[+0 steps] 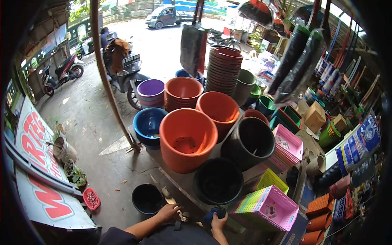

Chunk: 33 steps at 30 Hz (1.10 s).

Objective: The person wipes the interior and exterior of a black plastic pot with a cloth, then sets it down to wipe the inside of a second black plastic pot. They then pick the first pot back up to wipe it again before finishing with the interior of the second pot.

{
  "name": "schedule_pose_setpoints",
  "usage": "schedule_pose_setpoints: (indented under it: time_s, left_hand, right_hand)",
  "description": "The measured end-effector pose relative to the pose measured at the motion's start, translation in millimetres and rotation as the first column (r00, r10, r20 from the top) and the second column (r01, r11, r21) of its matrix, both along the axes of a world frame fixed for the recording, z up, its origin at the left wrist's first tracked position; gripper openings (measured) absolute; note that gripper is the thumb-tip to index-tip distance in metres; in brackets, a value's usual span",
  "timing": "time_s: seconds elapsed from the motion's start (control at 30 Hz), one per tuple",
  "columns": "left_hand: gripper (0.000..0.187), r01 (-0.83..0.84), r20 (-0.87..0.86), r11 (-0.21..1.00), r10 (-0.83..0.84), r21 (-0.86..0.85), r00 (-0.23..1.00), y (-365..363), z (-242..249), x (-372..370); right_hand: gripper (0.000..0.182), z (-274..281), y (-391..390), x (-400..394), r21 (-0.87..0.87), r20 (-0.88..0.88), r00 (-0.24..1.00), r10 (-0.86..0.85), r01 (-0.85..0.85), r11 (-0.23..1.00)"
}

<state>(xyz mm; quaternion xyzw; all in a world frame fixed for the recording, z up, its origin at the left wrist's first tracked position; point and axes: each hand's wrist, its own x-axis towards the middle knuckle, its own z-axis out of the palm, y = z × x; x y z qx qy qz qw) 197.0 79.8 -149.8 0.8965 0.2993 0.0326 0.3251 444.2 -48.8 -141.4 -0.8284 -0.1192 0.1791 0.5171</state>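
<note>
My left hand hangs near the right rim of a black bucket on the ground, its fingers apart and nothing in them. Close to the table's front edge, my right hand is closed around a dark blue cloth. Just above it a black pot stands at the table edge. A large orange pot and a taller black pot are behind that one. To the right of my right hand is a stack of pastel baskets.
Stacked pots, a blue one among them, cover the table. A wooden pole rises at its left. Wrapped goods hang overhead. A red basket and a sign are at left; motorbikes and a van are beyond.
</note>
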Motion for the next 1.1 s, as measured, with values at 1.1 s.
schedule_pose_setpoints:
  time_s: [1.1]
  left_hand:
    - [0.045,-0.791,-0.410,-0.378,0.895,-0.481,-0.178,-59.4,-378.5,-237.9]
  right_hand:
    - [0.057,-383.1,270.5,-226.7,-0.620,-0.283,0.155,0.946,-0.782,-0.057]
